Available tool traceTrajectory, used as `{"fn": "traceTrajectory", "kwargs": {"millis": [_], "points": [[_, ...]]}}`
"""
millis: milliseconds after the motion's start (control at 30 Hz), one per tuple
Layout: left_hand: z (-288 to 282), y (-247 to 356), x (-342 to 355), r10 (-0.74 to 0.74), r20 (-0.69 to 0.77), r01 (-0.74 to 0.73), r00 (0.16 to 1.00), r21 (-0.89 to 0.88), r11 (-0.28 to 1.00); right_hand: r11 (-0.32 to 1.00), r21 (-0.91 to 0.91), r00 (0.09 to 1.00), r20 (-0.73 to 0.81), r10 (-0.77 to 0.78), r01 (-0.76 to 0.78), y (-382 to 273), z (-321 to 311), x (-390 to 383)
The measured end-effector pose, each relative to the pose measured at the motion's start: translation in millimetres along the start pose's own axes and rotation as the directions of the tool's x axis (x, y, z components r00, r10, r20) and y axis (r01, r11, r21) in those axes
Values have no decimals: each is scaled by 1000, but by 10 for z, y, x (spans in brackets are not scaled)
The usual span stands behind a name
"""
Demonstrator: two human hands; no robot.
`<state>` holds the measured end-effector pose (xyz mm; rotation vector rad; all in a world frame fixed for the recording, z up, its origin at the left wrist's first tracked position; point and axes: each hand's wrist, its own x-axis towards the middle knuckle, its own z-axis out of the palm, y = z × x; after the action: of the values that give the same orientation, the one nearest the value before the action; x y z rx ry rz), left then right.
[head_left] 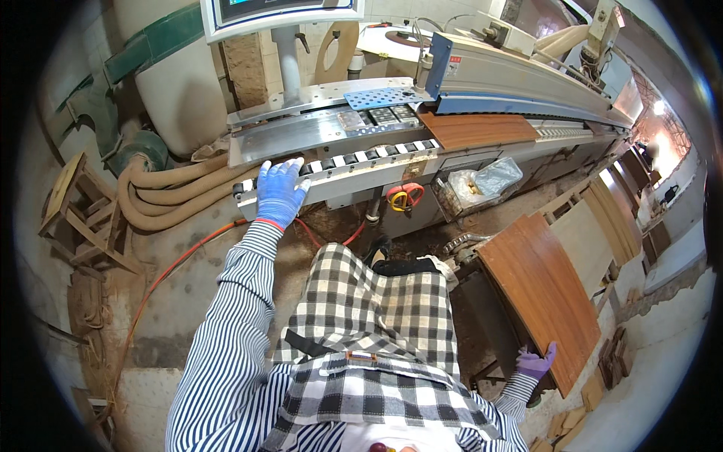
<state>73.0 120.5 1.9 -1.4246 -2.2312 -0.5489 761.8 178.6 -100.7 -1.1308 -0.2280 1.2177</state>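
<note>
Left hand (280,192) in blue glove, fingers spread flat, pressed palm-down on the near left end of the long grey metal edge-banding machine (482,79) — on its black-and-white roller track (361,157), gripping nothing. Right hand (536,363) in purple glove, fingers curled over the near lower edge of the brown wood-veneer rectangular panel (546,290), topmost of a stack at the right; how tightly closed cannot be told. Second brown wood-veneer panel (478,129) lying on the machine's feed bed farther along, partly under the blue-and-grey pressure beam (527,75). Thick beige corrugated dust hoses (169,192) curving off the machine's left end. Orange cable (181,264) across the concrete floor. Small wooden stool (79,207) at far left. Clear plastic bag (493,177) in a wire basket under the machine's front edge — contents unclear. Striped sleeves, checked apron (376,324) in foreground.
</note>
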Motion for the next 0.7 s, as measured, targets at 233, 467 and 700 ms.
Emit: {"fn": "traceTrajectory", "kwargs": {"millis": [233, 467, 700], "points": [[-233, -415, -395, -41, -78, 51, 996, 131, 990, 973, -69, 966, 155, -208, 220, 219, 105, -250], [-716, 29, -795, -7, -74, -13, 997, -273, 962, 984, 45, 714, 694, 92, -171, 586, 1441, -657], [-1042, 164, -1101, 158, 18, -156, 987, -103, 982, 679, -314, -4, 909, 417, -663, 1563, 2895, -897]]}}
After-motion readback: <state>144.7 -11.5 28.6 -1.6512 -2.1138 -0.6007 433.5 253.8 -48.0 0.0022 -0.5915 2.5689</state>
